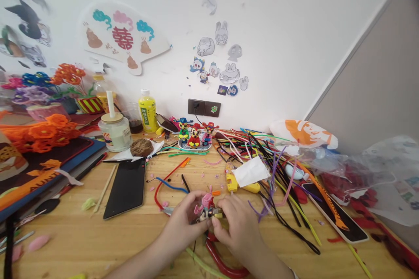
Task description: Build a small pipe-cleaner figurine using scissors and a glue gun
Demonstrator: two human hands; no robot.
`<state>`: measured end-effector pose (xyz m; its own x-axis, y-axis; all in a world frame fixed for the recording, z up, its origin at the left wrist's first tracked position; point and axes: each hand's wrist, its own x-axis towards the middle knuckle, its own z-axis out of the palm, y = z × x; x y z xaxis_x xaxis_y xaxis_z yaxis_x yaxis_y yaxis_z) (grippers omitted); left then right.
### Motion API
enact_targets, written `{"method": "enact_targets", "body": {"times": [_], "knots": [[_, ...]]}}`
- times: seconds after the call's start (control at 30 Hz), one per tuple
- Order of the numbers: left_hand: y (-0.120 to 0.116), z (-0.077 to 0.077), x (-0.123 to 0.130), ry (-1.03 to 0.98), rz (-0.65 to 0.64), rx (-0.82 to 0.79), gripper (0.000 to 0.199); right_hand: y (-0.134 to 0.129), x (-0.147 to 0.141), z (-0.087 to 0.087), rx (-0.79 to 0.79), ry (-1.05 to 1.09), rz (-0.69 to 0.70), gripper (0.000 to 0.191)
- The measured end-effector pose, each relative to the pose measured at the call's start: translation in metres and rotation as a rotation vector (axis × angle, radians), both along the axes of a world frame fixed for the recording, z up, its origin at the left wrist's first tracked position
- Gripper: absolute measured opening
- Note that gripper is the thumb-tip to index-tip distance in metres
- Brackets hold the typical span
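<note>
A small pink figure (207,202) with dark and pale parts at its base is held between my two hands, low over the middle of the wooden table. My left hand (185,222) closes its fingers on the figure's left side. From the right, the fingers and thumb of my right hand (237,222) pinch its lower part, where a small yellowish piece shows. Fingers hide much of the figure. Below the hands lies a tool with red handles (222,259). Just beyond my right hand is a yellow glue gun (231,178), with a white paper (251,171) against it.
Three small colourful figures (194,135) stand on a tray at the back. Loose pipe cleaners (278,170) spread over the right side. On the left are a black tablet (126,187), a jar candle (115,133), a yellow bottle (148,111) and orange pipe-cleaner flowers (49,135).
</note>
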<state>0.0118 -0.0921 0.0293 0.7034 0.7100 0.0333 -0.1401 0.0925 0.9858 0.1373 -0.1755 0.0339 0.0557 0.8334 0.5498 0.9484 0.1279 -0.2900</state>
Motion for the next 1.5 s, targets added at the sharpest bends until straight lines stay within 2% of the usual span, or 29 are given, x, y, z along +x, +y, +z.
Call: {"method": "enact_targets", "body": {"times": [0.13, 0.33, 0.5, 0.73, 0.9, 1.07, 1.23, 1.5], "knots": [[0.005, -0.009, 0.000, -0.139, -0.084, -0.204, 0.039, -0.001, 0.004, 0.001, 0.005, 0.124, -0.057, 0.012], [0.010, -0.011, 0.000, -0.199, -0.031, -0.363, 0.039, -0.003, 0.010, 0.002, 0.060, 0.276, -0.146, 0.017], [0.007, -0.009, 0.000, -0.256, -0.056, -0.376, 0.036, -0.001, 0.009, 0.001, 0.059, 0.363, -0.134, 0.015], [0.006, -0.008, 0.001, -0.246, -0.127, -0.371, 0.035, 0.011, 0.011, -0.004, -0.035, 0.991, -0.033, 0.017], [0.006, -0.010, 0.000, -0.220, -0.157, -0.340, 0.037, 0.016, 0.012, -0.011, -0.091, 1.203, 0.047, 0.024], [0.005, -0.006, -0.002, -0.147, -0.181, -0.375, 0.038, 0.016, 0.009, -0.013, -0.122, 1.318, 0.080, 0.031], [0.000, 0.004, -0.002, -0.134, -0.125, -0.485, 0.027, 0.014, 0.007, -0.009, -0.127, 1.379, 0.126, 0.029], [-0.002, 0.009, -0.002, -0.117, -0.082, -0.483, 0.021, 0.013, 0.006, -0.012, -0.144, 1.435, 0.157, 0.027]]}}
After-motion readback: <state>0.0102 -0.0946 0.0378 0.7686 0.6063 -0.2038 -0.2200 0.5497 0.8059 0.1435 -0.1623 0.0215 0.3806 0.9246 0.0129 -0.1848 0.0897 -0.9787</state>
